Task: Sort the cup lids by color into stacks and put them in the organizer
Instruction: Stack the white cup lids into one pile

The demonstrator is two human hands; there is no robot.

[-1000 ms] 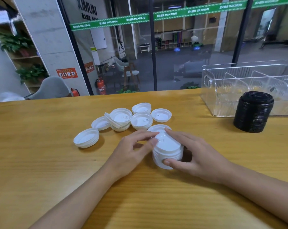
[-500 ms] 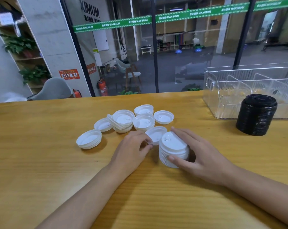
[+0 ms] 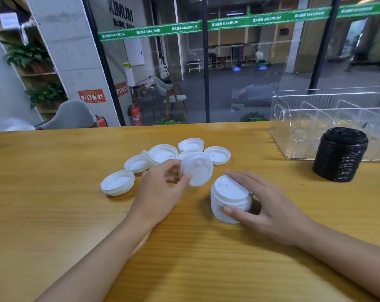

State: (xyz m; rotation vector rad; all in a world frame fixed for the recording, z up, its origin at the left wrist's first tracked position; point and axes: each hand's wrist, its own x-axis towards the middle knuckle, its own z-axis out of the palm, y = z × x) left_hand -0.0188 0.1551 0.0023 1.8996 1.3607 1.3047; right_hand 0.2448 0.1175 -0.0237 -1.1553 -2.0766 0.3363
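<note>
We just lifted a white lid (image 3: 197, 171), left hand (image 3: 160, 192) pinching it. Right hand (image 3: 269, 205) grips the white stack (image 3: 230, 199), likely its next stop

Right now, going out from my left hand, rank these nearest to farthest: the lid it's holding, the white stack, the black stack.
1. The lid: pinched in the left hand itself.
2. The white stack: just to its right, gripped by the right hand.
3. The black stack: far right, in front of the organizer.

A gym lobby: wooden counter (image 3: 53, 214) facing a glass wall (image 3: 256, 101), blue balance domes (image 3: 237, 69) and cubbies (image 3: 233, 58) beyond
</note>
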